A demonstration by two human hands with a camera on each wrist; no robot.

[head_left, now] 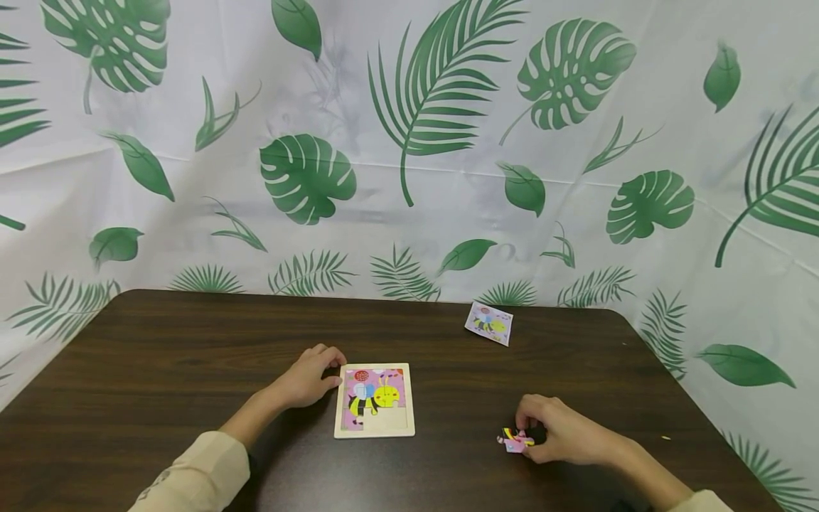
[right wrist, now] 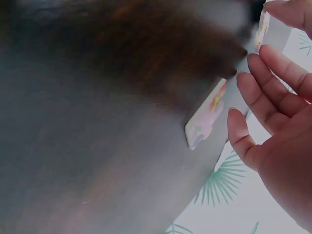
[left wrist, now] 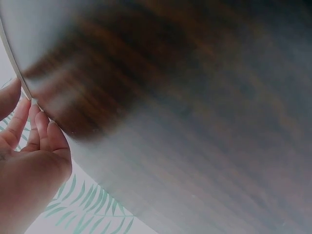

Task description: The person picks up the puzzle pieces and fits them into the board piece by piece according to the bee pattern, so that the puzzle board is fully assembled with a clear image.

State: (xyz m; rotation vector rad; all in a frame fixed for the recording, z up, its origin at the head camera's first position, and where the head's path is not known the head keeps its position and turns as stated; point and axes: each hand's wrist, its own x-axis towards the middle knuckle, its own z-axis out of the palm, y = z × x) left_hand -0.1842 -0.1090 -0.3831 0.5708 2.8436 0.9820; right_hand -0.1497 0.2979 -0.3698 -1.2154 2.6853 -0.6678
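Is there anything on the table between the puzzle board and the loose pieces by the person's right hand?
No. In the head view, only bare dark table lies between the puzzle board and the loose pieces at the right hand.

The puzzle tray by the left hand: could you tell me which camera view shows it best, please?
The head view: the puzzle tray shows whole, partly filled. The left wrist view catches only its thin edge; the right wrist view shows none of it.

Dark wood-grain bench (head_left: 192, 355); small picture card (head_left: 489, 323) near its far edge, w/ white backdrop cloth (head_left: 448, 213), green leaf print, hung behind.
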